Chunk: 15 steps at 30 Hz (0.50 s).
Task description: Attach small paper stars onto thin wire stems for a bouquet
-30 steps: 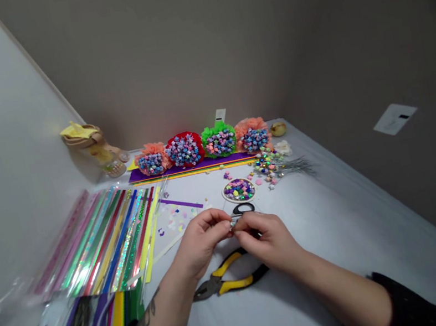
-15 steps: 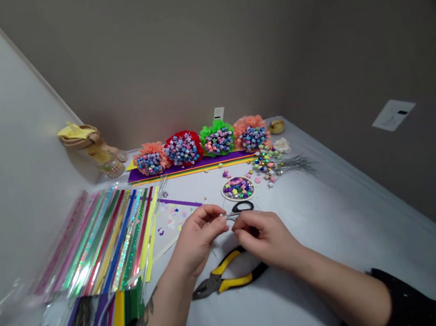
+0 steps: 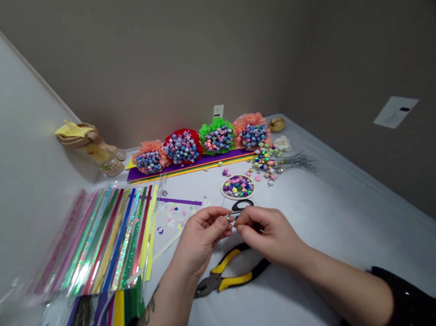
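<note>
My left hand [image 3: 203, 238] is closed in a pinch on a small paper star [image 3: 228, 217], pale and partly covered by the fingertips. Close by on its right, my right hand [image 3: 271, 232] has thumb and forefinger pressed together near the star; whatever lies in that pinch is too small to make out. Scissors [image 3: 242, 202] with black handles lie just beyond the fingers, their blades partly hidden. Below both hands rest pliers [image 3: 235, 280] with yellow and black handles, the right end partly behind my right hand.
An oval dish [image 3: 222, 191] holds colourful paper stars. Star-tipped wire stems [image 3: 296, 161] lie right of it. Along the back stand several star bouquets [image 3: 182, 148]. Packaged shiny paper strips [image 3: 101, 242] cover the left side, with loose strips [image 3: 121, 318] below. A glass jar [image 3: 112, 166] stands back left.
Both hands have shifted slightly right, and their fingertips are closer together. The small star shows more clearly at my left fingertips.
</note>
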{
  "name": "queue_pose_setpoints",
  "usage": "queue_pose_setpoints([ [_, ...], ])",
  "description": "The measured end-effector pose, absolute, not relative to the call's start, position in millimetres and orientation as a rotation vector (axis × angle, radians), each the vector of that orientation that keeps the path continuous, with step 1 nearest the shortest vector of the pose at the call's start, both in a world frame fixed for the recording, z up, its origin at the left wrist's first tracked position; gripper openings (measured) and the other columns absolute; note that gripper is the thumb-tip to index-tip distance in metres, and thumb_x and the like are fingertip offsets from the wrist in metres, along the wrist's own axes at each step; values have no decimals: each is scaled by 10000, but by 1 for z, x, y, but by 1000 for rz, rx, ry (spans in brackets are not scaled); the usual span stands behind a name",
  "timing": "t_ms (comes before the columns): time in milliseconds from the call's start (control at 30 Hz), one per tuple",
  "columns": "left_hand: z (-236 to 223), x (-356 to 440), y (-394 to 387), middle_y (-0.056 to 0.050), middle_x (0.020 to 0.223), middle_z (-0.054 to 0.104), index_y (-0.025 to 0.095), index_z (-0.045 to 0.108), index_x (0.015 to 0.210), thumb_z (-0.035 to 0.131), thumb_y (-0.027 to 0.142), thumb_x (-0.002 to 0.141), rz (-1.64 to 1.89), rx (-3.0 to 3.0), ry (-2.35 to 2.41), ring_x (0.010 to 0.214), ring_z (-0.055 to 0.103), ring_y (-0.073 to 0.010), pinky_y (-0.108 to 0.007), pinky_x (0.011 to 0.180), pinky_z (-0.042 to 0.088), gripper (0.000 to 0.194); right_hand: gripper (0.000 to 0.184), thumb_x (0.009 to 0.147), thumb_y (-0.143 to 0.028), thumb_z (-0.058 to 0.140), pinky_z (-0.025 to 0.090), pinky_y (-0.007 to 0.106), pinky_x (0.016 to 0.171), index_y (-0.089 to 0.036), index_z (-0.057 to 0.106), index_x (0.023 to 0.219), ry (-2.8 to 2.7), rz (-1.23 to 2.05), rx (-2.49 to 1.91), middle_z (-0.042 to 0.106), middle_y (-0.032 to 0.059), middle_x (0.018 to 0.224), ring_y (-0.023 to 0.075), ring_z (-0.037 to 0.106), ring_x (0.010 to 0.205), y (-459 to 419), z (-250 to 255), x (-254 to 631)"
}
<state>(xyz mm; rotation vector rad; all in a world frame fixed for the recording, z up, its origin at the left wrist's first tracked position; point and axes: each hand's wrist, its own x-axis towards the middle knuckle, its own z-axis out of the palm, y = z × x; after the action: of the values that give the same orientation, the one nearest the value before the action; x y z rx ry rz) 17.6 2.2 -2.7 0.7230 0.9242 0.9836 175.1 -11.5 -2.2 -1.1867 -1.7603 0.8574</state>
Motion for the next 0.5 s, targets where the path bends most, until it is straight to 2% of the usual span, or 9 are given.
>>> queue_pose_setpoints([
  [500, -3, 17, 2, -9, 681, 645, 147, 712, 796, 798, 296, 607, 969, 782, 977, 612, 555, -85, -193, 607, 444, 255, 123, 699, -115, 465, 363, 194, 496, -180, 533, 619, -1776, 871, -1160, 542, -25, 546, 95, 467, 500, -12, -1, 175],
])
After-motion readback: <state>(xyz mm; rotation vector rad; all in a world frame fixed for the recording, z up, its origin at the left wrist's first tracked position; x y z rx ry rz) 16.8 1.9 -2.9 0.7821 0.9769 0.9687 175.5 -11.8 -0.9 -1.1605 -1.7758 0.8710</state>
